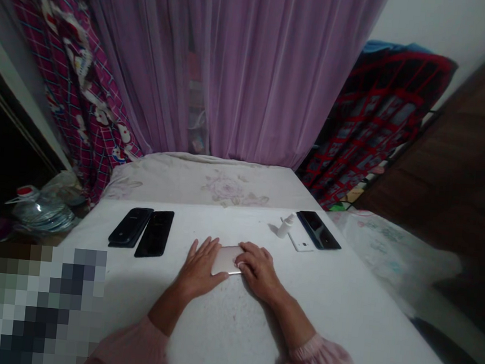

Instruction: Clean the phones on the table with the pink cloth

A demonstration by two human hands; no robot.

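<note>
A pale gold smartphone (224, 259) lies on the white table between my hands, its plain side up. My left hand (199, 272) is against its left end, fingers stretched along the side and thumb at the near edge, keeping hold of it. Over the right end, my right hand (258, 271) is closed with bent fingers touching the phone. A small pale patch shows under those fingertips; what it is I cannot make out. The right end of the phone is hidden by this hand.
Left on the table (221, 333) lie dark phones (130, 226) and a black phone (155, 234). At right are a small white spray bottle (285, 225), a white phone (301, 243) and a dark phone (318, 229). A water jug (42, 212) stands beyond the left edge.
</note>
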